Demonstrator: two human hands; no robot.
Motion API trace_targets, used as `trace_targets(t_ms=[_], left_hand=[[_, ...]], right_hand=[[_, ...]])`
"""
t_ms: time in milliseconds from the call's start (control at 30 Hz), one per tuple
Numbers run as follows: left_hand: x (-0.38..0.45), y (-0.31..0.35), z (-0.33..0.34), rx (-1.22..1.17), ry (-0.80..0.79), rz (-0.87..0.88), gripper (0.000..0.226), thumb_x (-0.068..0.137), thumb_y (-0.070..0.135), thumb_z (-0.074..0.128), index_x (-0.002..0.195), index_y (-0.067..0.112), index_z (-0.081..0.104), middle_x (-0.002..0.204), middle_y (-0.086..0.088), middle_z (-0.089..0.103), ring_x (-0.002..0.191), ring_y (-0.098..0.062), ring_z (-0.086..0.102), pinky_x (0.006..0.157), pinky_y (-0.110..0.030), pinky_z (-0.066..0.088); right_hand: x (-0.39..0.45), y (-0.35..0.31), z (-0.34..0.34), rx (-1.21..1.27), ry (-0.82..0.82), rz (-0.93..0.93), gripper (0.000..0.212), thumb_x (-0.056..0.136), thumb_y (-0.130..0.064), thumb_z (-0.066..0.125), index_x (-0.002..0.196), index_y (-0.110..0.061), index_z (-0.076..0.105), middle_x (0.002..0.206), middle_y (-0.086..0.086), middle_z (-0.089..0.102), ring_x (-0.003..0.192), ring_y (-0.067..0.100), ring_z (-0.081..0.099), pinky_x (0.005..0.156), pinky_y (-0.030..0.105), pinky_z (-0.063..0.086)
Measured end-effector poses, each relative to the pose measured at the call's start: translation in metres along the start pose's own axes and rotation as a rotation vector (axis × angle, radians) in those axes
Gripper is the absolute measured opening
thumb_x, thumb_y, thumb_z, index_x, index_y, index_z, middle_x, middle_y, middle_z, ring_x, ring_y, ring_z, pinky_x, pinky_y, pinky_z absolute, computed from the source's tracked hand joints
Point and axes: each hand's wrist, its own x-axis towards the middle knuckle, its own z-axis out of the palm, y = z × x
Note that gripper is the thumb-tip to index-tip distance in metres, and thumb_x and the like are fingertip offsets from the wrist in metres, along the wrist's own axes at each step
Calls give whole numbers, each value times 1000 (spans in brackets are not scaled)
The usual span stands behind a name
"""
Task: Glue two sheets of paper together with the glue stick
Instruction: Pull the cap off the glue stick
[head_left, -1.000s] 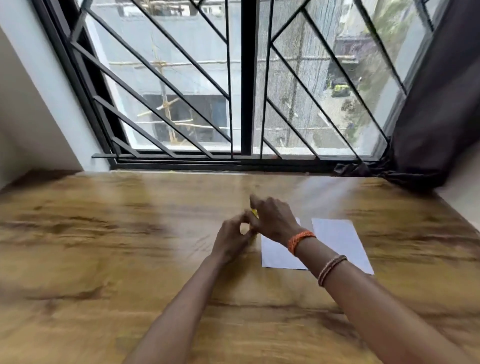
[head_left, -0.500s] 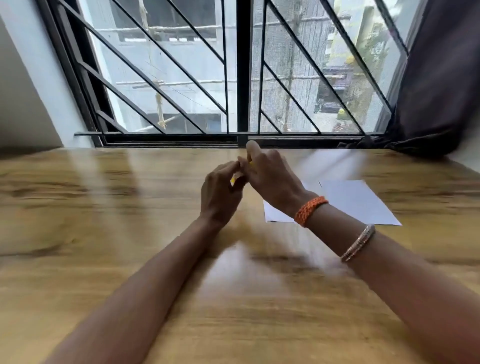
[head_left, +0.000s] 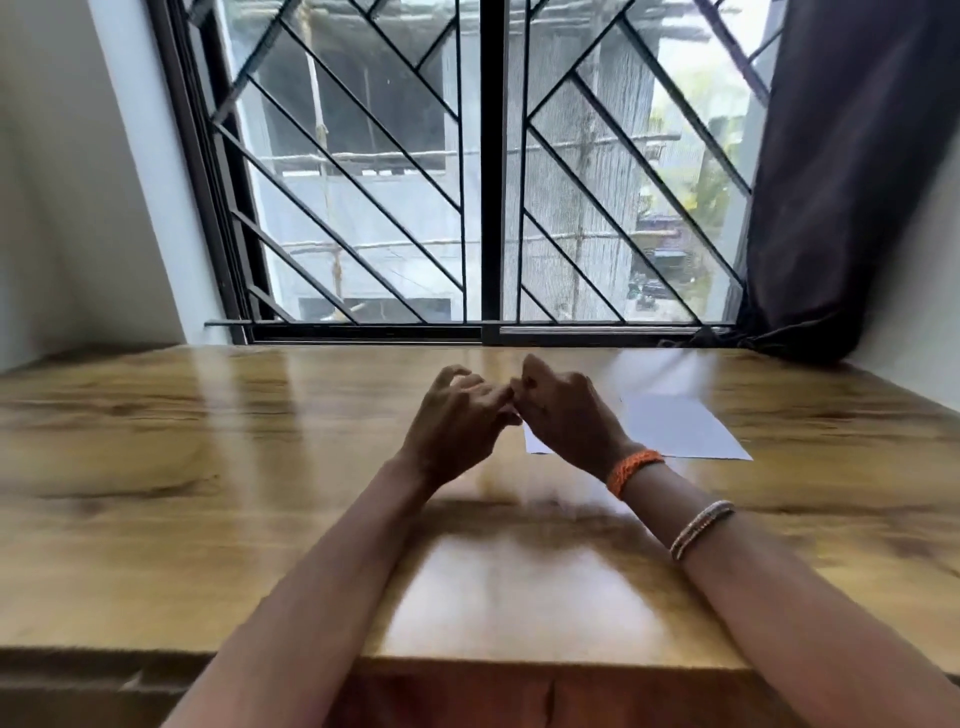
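while both hands meet above the desk (head_left: 208, 467), fingertips pinched together, whatever the grip holds is hidden, so i cannot tell if it is the glue. paper (head_left: 680, 428) lies flat just beyond the right hand (head_left: 566, 415), nearer it than the left hand (head_left: 452, 426).

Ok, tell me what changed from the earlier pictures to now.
The small yellow thing seen between the fingertips earlier no longer shows, hidden or gone, I cannot tell. The left hand and right hand stay raised together over the table, fingers curled. The white paper lies where it was.
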Motion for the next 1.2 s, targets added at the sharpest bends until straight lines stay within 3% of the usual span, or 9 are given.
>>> trace_targets(t_ms=[67, 133, 300, 500, 633, 733, 833, 1033, 1200], left_hand=[[-2, -3, 0, 138, 55, 10, 23, 86, 33, 52, 78, 18, 67, 70, 3, 73, 67, -20, 66, 82, -34, 42], [2, -6, 2, 164, 115, -2, 21, 85, 31, 55, 75, 18, 67, 68, 4, 72, 65, -21, 65, 81, -34, 38], [6, -10, 7, 32, 258, 23, 12, 83, 26, 60, 75, 20, 66, 68, 5, 70, 82, -18, 67, 93, -36, 30], [10, -11, 6, -162, 67, -118, 10, 78, 20, 64, 85, 26, 69, 91, 6, 75, 115, -12, 60, 100, -36, 10], [6, -20, 7, -197, -220, -157, 12, 82, 28, 63, 91, 31, 69, 117, 5, 67, 130, -5, 43, 104, -36, -3], [3, -26, 6, -251, -161, -215, 10, 78, 30, 67, 87, 33, 71, 114, 5, 67, 128, -4, 45, 103, -32, -2], [1, -29, 5, -253, -77, -295, 17, 74, 36, 70, 91, 33, 72, 113, 4, 68, 128, -8, 45, 103, -35, 2], [-1, -34, 9, -203, -115, -347, 26, 70, 43, 71, 95, 34, 71, 127, 14, 61, 138, -16, 28, 104, -42, 3], [-11, -47, 14, -189, -182, -424, 25, 76, 40, 67, 99, 30, 70, 136, 12, 53, 140, -19, 20, 106, -47, 5]], right_hand=[[0, -3, 12, 141, 106, 197, 15, 91, -14, 57, 82, -10, 47, 51, -8, 41, 42, 12, 37, 47, 27, 31], [3, -5, 18, 162, 174, 231, 16, 91, -17, 58, 83, -12, 45, 51, -7, 41, 43, 13, 39, 47, 30, 32], [8, 0, 3, -40, 108, -233, 12, 92, -11, 50, 85, -9, 42, 58, 7, 53, 46, 18, 43, 51, 16, 26], [7, 8, -1, -148, -69, -389, 11, 93, -17, 46, 96, -14, 36, 63, 15, 55, 50, 28, 51, 46, 30, 42], [0, 14, 2, -303, -166, -500, 27, 80, 4, 54, 93, -14, 37, 66, 14, 53, 55, 28, 52, 46, 24, 32], [4, 11, 7, -297, -166, -465, 49, 72, 17, 60, 102, -15, 38, 75, 14, 56, 67, 28, 54, 57, 27, 39], [7, 8, 11, -395, -111, -465, 48, 75, 9, 63, 108, -16, 39, 83, 11, 59, 78, 28, 52, 76, 31, 36], [4, 10, 11, -712, -56, -544, 38, 77, 4, 57, 110, -13, 65, 90, 1, 67, 86, 24, 63, 86, 39, 30], [5, 12, 8, -711, -95, -511, 42, 72, 5, 59, 107, -18, 66, 105, -1, 71, 90, 21, 66, 89, 40, 27]])
